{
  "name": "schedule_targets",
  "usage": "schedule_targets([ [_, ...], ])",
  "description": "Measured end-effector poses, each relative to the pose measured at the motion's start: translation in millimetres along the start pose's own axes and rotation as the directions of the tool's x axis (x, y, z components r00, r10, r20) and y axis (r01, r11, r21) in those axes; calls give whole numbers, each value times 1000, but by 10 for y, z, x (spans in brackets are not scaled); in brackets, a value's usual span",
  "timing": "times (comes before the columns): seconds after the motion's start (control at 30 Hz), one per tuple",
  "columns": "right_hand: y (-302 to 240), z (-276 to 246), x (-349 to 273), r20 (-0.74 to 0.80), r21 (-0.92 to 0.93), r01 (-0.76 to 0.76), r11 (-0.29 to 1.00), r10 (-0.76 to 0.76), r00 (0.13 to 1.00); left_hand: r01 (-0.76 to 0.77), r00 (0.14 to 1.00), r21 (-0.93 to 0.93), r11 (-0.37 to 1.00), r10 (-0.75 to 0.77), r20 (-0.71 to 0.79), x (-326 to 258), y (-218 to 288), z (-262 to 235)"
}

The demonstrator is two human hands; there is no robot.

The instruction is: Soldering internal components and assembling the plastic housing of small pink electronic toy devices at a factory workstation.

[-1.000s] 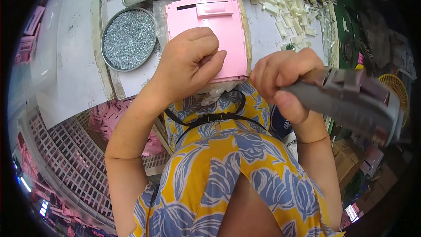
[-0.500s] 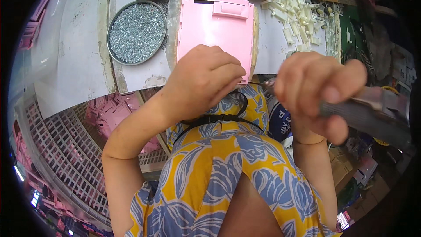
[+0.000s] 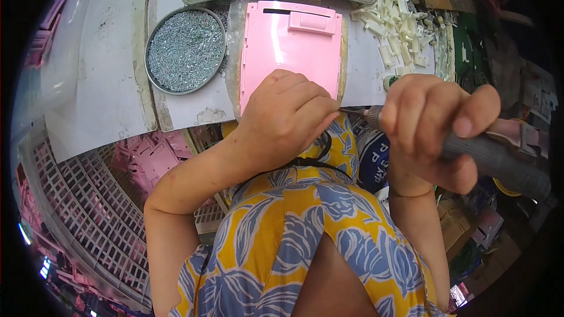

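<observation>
The left hand (image 3: pixel 286 114) rests with curled fingers on the near edge of the pink panel (image 3: pixel 291 44) on the table (image 3: pixel 111 82), pinching something too small to tell, while the right hand (image 3: pixel 432 126) has a closed grip around a screwdriver (image 3: pixel 499 161) whose tip meets the left fingertips.

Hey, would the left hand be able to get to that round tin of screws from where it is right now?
Probably yes. The left hand rests on the near edge of the pink panel, and the round tin of screws sits just to its left on the bench with nothing standing between them.
</observation>
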State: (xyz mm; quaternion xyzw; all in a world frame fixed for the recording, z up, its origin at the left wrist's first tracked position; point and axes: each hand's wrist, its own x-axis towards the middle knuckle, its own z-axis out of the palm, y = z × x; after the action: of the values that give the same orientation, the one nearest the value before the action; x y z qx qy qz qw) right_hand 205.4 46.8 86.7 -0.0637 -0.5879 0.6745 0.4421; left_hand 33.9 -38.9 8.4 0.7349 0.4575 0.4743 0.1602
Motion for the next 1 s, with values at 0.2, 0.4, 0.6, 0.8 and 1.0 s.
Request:
schedule_targets([
  [0.2, 10, 37, 44, 39, -3, -28, 1000, 28, 999, 11, 1000, 25, 1000, -11, 3, -2, 12, -24],
  [0.4, -30, -169, 72, 34, -28, -6, 1000, 7, 999, 173, 985, 306, 936, -157, -76, 70, -362, -707],
  [0.6, 139, -304, 117, -14, -73, 16, 997, -17, 1000, 357, 885, 568, 742, -464, 50, -290, -732, -1149],
  [0.8, 292, -310, 131, -51, -189, -18, 982, 8, 999, 392, 905, 595, 702, -410, -112, -314, -922, -1167],
  [1.0, 497, -333, 149, -28, -215, 10, 977, -16, 999, 349, 930, 597, 722, -343, -129, -244, -958, -1196],
])
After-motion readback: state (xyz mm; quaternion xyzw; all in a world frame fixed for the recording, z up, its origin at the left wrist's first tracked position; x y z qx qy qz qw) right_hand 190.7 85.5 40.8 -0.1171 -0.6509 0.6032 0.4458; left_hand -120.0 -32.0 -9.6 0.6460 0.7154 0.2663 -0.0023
